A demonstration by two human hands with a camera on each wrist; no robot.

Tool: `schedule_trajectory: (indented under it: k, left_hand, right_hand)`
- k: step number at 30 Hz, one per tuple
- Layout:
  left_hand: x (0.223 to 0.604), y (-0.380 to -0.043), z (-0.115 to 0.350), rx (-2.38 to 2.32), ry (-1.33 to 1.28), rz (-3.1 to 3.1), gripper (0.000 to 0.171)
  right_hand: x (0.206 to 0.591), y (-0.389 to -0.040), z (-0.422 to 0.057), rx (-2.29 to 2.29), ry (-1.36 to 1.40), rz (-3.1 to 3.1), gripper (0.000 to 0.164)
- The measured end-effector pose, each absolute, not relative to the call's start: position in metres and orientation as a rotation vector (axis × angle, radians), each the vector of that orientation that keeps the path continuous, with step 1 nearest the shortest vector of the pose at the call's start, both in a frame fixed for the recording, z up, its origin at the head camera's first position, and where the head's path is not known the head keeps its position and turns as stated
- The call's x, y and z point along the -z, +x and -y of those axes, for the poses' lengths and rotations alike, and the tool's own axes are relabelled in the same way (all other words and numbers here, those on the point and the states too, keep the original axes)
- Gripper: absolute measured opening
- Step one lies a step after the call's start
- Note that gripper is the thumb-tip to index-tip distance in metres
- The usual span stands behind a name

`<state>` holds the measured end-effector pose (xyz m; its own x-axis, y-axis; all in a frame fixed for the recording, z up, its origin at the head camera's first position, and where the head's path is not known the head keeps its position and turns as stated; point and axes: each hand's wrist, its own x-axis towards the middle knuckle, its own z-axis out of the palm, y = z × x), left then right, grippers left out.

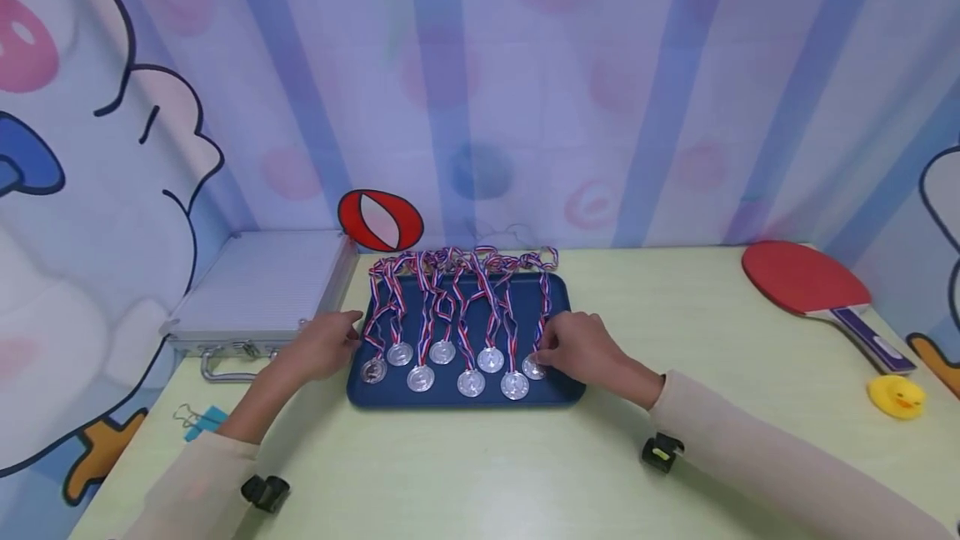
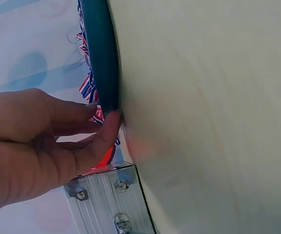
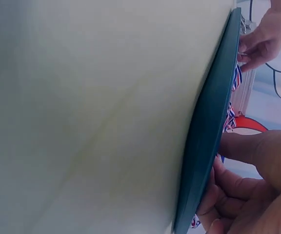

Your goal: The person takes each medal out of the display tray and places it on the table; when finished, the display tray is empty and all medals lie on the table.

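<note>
Several silver medals (image 1: 470, 382) with red, white and blue ribbons (image 1: 426, 307) lie in two uneven rows on a dark blue tray (image 1: 450, 399). My right hand (image 1: 583, 348) reaches over the tray's right side and pinches the rightmost medal (image 1: 533, 367) at its edge. Its curled fingers (image 3: 228, 195) show behind the tray rim in the right wrist view, where the medal is hidden. At the tray's left edge, my left hand (image 1: 322, 346) has its fingers loosely bent and holds nothing. Its thumb (image 2: 109, 129) is right by the tray's end, close to a ribbon.
A silver aluminium case (image 1: 258, 286) stands left of the tray. In front of it lies a blue binder clip (image 1: 204, 422). A red table tennis bat (image 1: 806, 277) and a yellow rubber duck (image 1: 897, 397) are at the right. Behind the table hangs a patterned curtain (image 1: 540, 107).
</note>
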<state>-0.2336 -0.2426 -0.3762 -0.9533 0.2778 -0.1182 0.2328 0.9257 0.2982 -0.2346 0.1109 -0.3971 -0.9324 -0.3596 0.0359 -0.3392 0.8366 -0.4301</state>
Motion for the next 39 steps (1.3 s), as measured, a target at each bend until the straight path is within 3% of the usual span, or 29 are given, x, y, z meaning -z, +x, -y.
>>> schedule_trajectory:
  k: [9, 21, 39]
  left_hand:
    - [0.380, -0.241, 0.241, -0.466, 0.351, -2.846, 0.052]
    - [0.379, -0.239, 0.242, -0.446, 0.400, -2.825, 0.054]
    - [0.381, -0.239, 0.246, -0.509, 0.472, -2.830, 0.053]
  right_hand:
    - [0.396, -0.236, -0.107, 0.712, -0.551, -2.912, 0.020]
    - [0.397, -0.240, -0.105, 0.760, -0.524, -2.887, 0.027]
    - [0.389, -0.250, -0.119, 0.970, -0.579, -2.727, 0.014]
